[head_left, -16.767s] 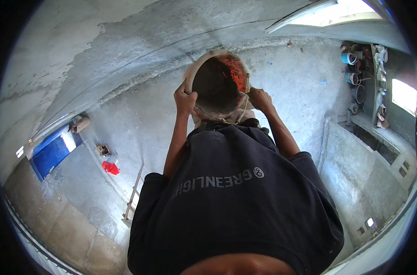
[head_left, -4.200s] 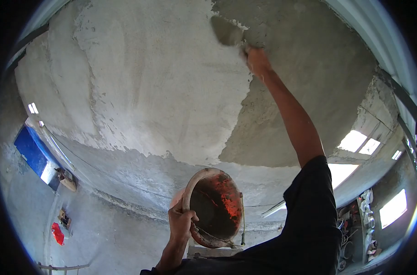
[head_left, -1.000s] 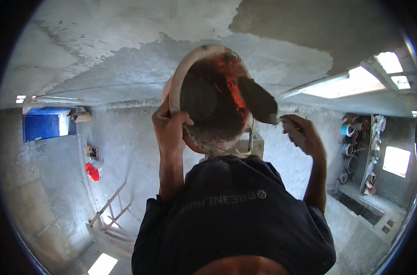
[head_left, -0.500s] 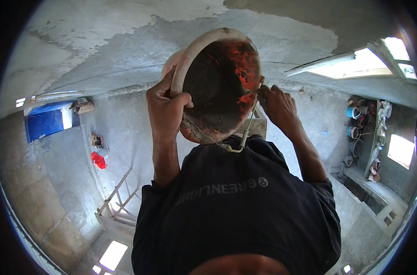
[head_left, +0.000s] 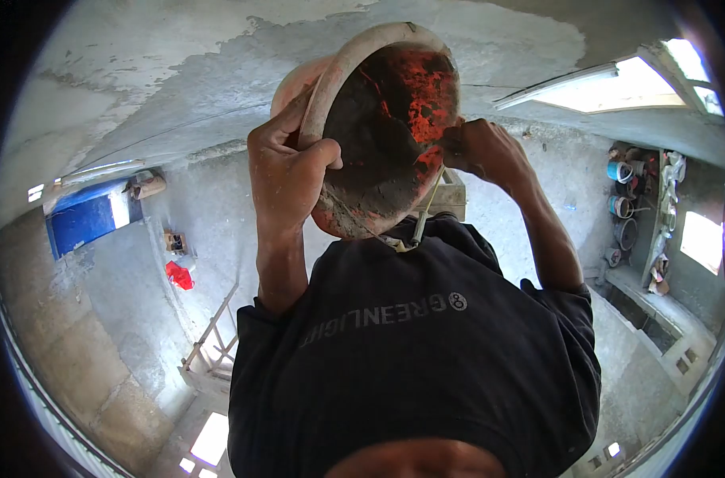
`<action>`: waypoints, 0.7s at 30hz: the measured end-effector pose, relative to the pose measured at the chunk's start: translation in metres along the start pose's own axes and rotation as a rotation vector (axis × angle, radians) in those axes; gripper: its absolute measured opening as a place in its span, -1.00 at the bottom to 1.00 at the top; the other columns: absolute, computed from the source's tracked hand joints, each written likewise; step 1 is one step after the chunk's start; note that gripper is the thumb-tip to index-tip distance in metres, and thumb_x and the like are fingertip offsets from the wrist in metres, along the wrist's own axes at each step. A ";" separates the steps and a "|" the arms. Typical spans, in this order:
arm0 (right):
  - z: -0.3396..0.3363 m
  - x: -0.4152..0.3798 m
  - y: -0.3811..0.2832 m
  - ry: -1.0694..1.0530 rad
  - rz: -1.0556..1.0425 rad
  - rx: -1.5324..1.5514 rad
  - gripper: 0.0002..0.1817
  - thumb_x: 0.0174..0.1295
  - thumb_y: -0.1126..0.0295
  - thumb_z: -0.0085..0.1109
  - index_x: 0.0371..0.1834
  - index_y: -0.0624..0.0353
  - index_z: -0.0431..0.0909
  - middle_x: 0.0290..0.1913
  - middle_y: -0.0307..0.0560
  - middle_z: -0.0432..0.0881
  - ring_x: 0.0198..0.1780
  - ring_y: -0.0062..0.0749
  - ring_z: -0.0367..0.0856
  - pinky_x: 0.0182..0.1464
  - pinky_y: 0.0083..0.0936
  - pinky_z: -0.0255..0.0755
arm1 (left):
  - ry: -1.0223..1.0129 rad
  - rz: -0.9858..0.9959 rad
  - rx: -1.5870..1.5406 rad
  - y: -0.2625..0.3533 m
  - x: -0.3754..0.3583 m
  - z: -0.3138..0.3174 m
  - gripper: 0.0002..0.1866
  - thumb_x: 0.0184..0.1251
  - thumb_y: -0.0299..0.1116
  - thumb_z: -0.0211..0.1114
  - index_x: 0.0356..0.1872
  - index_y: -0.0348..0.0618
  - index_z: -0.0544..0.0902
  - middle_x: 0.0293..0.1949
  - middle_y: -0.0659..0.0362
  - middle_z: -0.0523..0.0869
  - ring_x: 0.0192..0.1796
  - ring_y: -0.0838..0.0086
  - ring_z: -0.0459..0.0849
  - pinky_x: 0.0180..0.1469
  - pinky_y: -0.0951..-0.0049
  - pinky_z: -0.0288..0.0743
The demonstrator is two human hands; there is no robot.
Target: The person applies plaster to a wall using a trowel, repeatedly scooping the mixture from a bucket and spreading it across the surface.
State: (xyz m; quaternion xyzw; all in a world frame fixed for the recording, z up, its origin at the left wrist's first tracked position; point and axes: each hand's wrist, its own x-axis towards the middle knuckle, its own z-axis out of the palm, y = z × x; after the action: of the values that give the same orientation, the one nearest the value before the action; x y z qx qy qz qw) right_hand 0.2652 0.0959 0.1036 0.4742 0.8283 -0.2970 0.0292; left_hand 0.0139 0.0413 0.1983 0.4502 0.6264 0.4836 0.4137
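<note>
A round bucket [head_left: 328, 80] is tipped so its mouth faces me; grey mortar and red patches coat its inside. My left hand [head_left: 287, 171] is closed on the left side of the rim, with the thumb over the edge and fingers behind. At the right side of the rim, my right hand [head_left: 490, 155] is closed, knuckles up; what its fingers hold is hidden. The bucket's wire handle with a pale grip [head_left: 419, 229] hangs below, against my black shirt [head_left: 410, 358].
Close above the bucket is a partly plastered grey surface [head_left: 219, 80]. Several buckets [head_left: 619, 205] stand at the right. A wooden frame [head_left: 211, 338] is at the lower left, near a red item [head_left: 179, 276] and a blue panel [head_left: 84, 223]. A wooden piece [head_left: 448, 197] shows behind the bucket.
The bucket has risen slightly in view and its mouth has turned a little. My right hand has moved up and right along the rim, its fingers now curled inward.
</note>
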 end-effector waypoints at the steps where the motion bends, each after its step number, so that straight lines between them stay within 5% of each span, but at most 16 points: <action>1: 0.003 0.001 0.004 -0.013 -0.019 -0.013 -0.71 0.11 0.17 0.28 -0.29 0.18 0.61 -0.45 0.06 0.65 -0.29 -0.02 0.65 -0.25 -0.18 0.50 | -0.004 0.001 0.008 0.001 -0.001 0.000 -0.36 -0.28 -0.67 0.08 0.06 -0.30 0.62 -0.59 0.25 0.60 -0.68 0.76 0.34 -0.63 0.71 0.19; 6: 0.019 0.008 0.008 0.130 -0.126 -0.093 -0.68 0.04 0.21 0.34 -0.30 0.26 0.60 -0.40 0.03 0.66 -0.29 -0.02 0.65 -0.22 -0.23 0.52 | -0.022 0.043 0.069 0.007 0.001 0.005 -0.37 -0.28 -0.67 0.09 0.03 -0.32 0.63 -0.51 0.18 0.66 -0.63 0.70 0.45 -0.59 0.72 0.26; 9: 0.003 0.006 -0.007 0.063 -0.083 -0.070 -0.84 0.06 0.33 0.27 -0.34 0.15 0.62 -0.33 0.04 0.67 -0.26 -0.09 0.68 -0.22 -0.23 0.56 | -0.065 -0.008 0.070 0.013 0.002 0.004 -0.40 -0.22 -0.65 0.09 0.05 -0.38 0.60 -0.52 0.18 0.64 -0.57 0.67 0.50 -0.46 0.65 0.39; 15: 0.036 0.038 -0.006 0.146 -0.219 -0.070 -0.84 0.06 0.33 0.26 -0.37 0.18 0.61 -0.35 0.09 0.64 -0.26 -0.05 0.66 -0.25 -0.23 0.55 | -0.090 -0.015 0.025 0.008 0.009 0.005 -0.39 -0.24 -0.64 0.09 0.04 -0.38 0.61 -0.48 0.17 0.65 -0.57 0.64 0.50 -0.46 0.64 0.41; 17: 0.013 0.030 -0.026 -0.027 -0.138 -0.046 -0.82 0.06 0.33 0.25 -0.37 0.21 0.61 -0.37 0.08 0.62 -0.23 -0.05 0.65 -0.25 -0.24 0.53 | -0.106 0.001 0.021 0.005 0.012 0.004 -0.40 -0.24 -0.66 0.08 0.03 -0.42 0.59 -0.46 0.14 0.67 -0.57 0.63 0.53 -0.48 0.64 0.43; 21: 0.078 0.054 0.001 0.069 -0.258 0.160 -0.77 0.08 0.28 0.25 -0.37 0.24 0.61 -0.38 0.06 0.62 -0.21 -0.08 0.65 -0.21 -0.24 0.50 | -0.063 0.022 -0.022 0.001 0.014 0.011 -0.43 -0.25 -0.69 0.08 -0.01 -0.44 0.60 -0.48 0.13 0.68 -0.63 0.64 0.52 -0.58 0.68 0.37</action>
State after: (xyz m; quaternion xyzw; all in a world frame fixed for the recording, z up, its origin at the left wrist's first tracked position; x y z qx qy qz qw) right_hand 0.2182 0.0973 0.0207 0.3745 0.8565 -0.3470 -0.0755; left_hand 0.0212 0.0576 0.1964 0.4677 0.6026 0.4805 0.4328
